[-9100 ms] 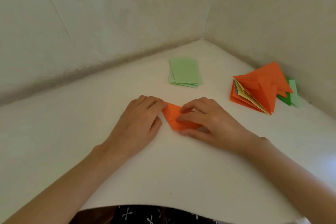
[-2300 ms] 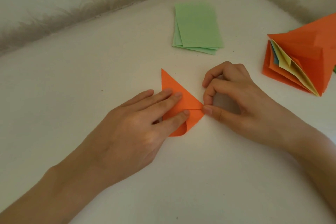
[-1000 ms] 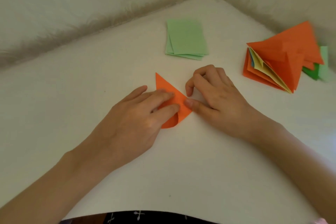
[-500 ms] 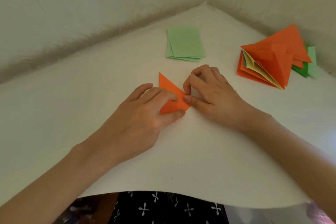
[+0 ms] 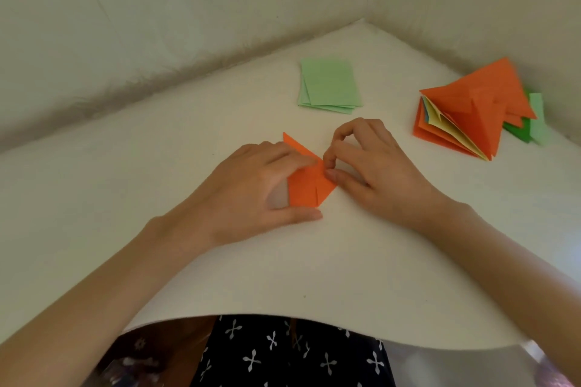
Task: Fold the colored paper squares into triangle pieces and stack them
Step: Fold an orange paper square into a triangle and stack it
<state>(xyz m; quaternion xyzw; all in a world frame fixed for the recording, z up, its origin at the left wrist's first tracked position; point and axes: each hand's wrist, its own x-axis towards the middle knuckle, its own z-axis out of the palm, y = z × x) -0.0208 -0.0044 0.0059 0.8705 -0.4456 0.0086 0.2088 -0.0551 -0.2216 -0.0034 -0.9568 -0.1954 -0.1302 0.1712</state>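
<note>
Dim, soft diffuse light; faint shadows; wide-angle bend at edges; bottom corners blurry, slight softness overall.

My left hand [image 5: 251,195]: fingers [image 5: 292,158] flat on orange folded piece [image 5: 306,188], thumb alongside its near edge. My right hand [image 5: 371,173]: curled, index and thumb tips pinching piece's right edge. Beyond: small pile, pale green squares [image 5: 330,85]. Far right: folded triangle stack [image 5: 471,116], mostly orange; darker green pieces [image 5: 515,132] behind. All on white surface [image 5: 314,267].
</note>
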